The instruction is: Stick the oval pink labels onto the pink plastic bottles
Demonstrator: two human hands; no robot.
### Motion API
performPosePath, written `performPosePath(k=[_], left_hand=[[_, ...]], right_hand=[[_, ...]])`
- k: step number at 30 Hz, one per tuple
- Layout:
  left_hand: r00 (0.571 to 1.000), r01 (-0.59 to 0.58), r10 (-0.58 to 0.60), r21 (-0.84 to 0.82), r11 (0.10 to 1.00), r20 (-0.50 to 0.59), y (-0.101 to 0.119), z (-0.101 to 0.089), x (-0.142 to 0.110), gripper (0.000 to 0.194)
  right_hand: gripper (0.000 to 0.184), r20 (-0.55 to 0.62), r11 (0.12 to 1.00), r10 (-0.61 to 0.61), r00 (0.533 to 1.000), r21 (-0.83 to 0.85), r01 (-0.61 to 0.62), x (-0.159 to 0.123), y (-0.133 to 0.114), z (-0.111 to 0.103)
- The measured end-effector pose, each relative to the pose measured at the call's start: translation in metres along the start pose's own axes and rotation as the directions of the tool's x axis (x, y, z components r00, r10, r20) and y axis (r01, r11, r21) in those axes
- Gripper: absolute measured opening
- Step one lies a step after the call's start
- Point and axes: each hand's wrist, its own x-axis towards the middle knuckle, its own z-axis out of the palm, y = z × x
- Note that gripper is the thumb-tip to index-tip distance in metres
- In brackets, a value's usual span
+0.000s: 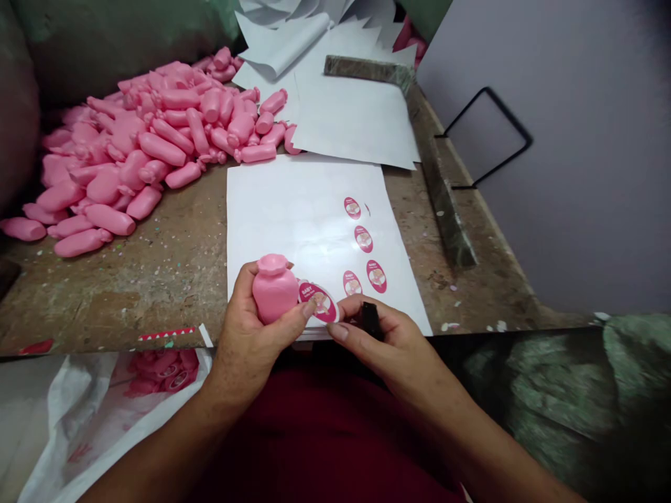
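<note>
My left hand [256, 328] is closed round a small pink plastic bottle [274, 286], held with its neck pointing away from me. An oval pink sticker [319, 302] lies against the bottle's side, under my left thumb tip. My right hand [374, 335] pinches the sticker's right edge and also holds a small black object [370, 319]. Both hands hover over the near edge of a white backing sheet [293, 209] that carries several more oval pink stickers [361, 239].
A large heap of pink bottles [141, 147] covers the table's far left. Loose white sheets [346, 112] lie at the back. A white sack [105, 405] with labelled bottles sits lower left. A dark metal rail [445, 202] and a black wire bracket [487, 136] are on the right.
</note>
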Motion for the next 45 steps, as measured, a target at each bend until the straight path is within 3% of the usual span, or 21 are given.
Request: performPosePath(k=[8, 11, 14, 20, 26, 29, 33, 38, 41, 45], left_hand=[[0.994, -0.049, 0.054, 0.064, 0.997, -0.09, 0.002, -0.008, 0.001, 0.047], [1.0, -0.023, 0.024, 0.079, 0.997, -0.017, 0.004, -0.008, 0.001, 0.046], [0.997, 0.018, -0.024, 0.083, 0.996, 0.073, 0.006, -0.005, -0.001, 0.043], [0.983, 0.07, -0.079, 0.062, 0.996, 0.166, 0.008, -0.001, -0.004, 0.04], [0.976, 0.031, -0.067, 0.173, 0.984, 0.206, 0.007, 0.0, -0.006, 0.037], [0.97, 0.01, -0.061, 0.21, 0.978, 0.235, 0.006, 0.0, -0.006, 0.036], [0.967, 0.002, -0.059, 0.227, 0.974, 0.248, 0.006, -0.002, -0.006, 0.034], [0.974, 0.028, -0.082, 0.246, 0.969, 0.212, 0.009, -0.001, -0.004, 0.033], [0.976, 0.067, -0.115, 0.248, 0.966, 0.186, 0.009, -0.001, -0.003, 0.035], [0.975, 0.086, -0.123, 0.197, 0.977, 0.185, 0.006, -0.001, -0.002, 0.036]], right_hand=[[0.012, 0.013, 0.993, 0.005, 1.0, -0.118, -0.004, -0.005, 0.002, -0.008], [0.012, -0.052, 0.992, -0.054, 0.997, -0.115, 0.048, -0.006, 0.0, -0.012], [0.012, -0.042, 0.988, -0.106, 0.993, -0.115, 0.1, -0.003, -0.007, -0.012], [0.01, -0.087, 0.982, -0.132, 0.987, -0.15, 0.118, 0.004, -0.018, -0.009], [0.016, 0.036, 0.991, -0.074, 0.997, -0.113, 0.078, 0.011, -0.013, -0.011], [0.014, 0.052, 0.983, -0.117, 0.992, -0.135, 0.123, 0.011, -0.013, -0.01], [0.016, 0.049, 0.905, -0.246, 0.968, -0.345, 0.248, 0.008, -0.012, -0.009], [0.022, 0.008, 0.701, -0.449, 0.893, -0.617, 0.358, 0.007, -0.005, -0.016], [0.02, -0.044, 0.752, -0.418, 0.907, -0.576, 0.319, 0.006, -0.007, -0.023], [0.015, 0.008, 0.89, -0.239, 0.971, -0.397, 0.222, 0.003, -0.012, -0.024]])
